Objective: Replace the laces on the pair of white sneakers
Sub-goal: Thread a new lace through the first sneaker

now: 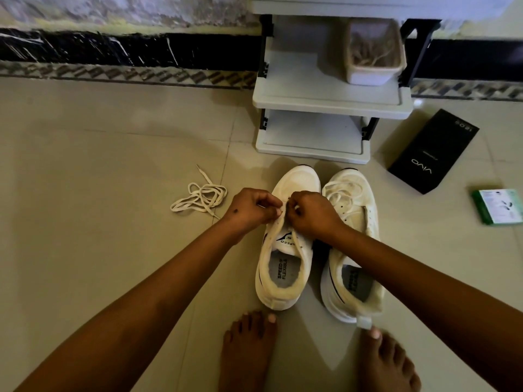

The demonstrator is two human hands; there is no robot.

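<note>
Both hands work at the eyelet row of the left-hand sneaker (284, 250): left hand (249, 209) w/ fingers curled, pinching what looks like the eyelet flap or lace end at the shoe's edge; right hand (311, 215) curled too, pinching a lace (297, 241) that trails down over the tongue. Which eyelet it's going thru can't be told, knuckles cover it. That sneaker sits on the floor (113, 165) just ahead of the bare feet (246, 352), toe pointing at the shelf rack (325, 100). Progress, my read: early-to-mid. This shoe seems mostly unlaced, upper eyelets bare, only one strand showing. Other sneaker (353, 241), touching or nearly touching it on the far side from the loose lace, has lacing in its front eyelets, looks slack; can't say if old or new. So prob. both shoes left to finish + tie. Loose lace (201, 196) lies in a tangle on the floor, near the sneaker, opposite side from the second shoe. Beyond the pair: rack w/ a tub (373, 55) on it; black box (433, 151) and green box (498, 206) well off past the second shoe. Nothing blocks the hands.
</note>
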